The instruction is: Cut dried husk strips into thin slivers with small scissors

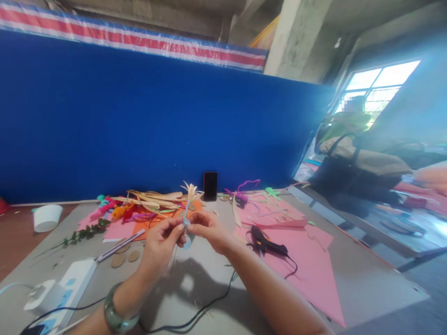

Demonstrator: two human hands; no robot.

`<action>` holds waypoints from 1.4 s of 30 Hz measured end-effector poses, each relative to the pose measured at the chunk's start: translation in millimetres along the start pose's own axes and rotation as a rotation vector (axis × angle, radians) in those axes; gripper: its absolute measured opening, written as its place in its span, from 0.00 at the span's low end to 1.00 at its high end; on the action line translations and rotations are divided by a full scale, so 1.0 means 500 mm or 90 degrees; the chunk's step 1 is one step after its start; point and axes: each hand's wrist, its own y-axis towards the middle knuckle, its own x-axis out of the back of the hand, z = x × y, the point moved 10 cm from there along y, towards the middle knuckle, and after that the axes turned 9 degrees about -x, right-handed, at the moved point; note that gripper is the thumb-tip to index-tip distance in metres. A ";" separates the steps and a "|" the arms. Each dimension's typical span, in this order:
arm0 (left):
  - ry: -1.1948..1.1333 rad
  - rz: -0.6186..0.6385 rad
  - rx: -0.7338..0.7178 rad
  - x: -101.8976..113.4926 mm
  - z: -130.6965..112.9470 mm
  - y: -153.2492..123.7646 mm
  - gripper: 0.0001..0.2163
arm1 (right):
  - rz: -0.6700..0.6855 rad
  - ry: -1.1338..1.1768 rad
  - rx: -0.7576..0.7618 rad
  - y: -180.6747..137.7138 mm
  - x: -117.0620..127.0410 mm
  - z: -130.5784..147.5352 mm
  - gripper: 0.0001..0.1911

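Note:
In the head view a small handmade flower [191, 193] stands upright above the fingertips, with thin cream petals and a pale blue wrapped stem. My left hand [165, 237] pinches this stem from the left, a green bangle on its wrist. From the right, my right hand [209, 228] closes thumb and fingers on the same stem, close beside the left fingertips. A bit of light blue material shows beneath the fingers, its form partly hidden. Behind the hands lie cream dried strips [153, 201] and an orange sheet [139, 229].
A black glue gun [267, 244] rests on pink paper [314, 279] at right. A phone [210, 186] leans on the blue partition [157, 116]. Left are a power strip [71, 284], a utility knife [120, 245], a green sprig [85, 233] and a white cup [48, 218]. Another person sits beyond.

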 end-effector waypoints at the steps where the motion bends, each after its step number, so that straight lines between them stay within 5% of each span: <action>1: 0.022 -0.003 -0.006 0.003 -0.003 0.000 0.10 | -0.008 -0.002 0.000 0.000 0.001 -0.002 0.09; 12: 0.193 -0.035 -0.113 0.020 -0.047 -0.003 0.08 | -0.123 -0.010 0.025 -0.009 0.015 0.002 0.06; 24: 0.469 0.061 -0.409 -0.005 -0.088 -0.027 0.11 | -0.144 -0.012 0.021 -0.013 0.013 0.002 0.06; 42: 0.593 0.098 -0.473 -0.019 -0.070 -0.036 0.13 | -0.135 -0.069 0.032 -0.008 0.010 0.006 0.09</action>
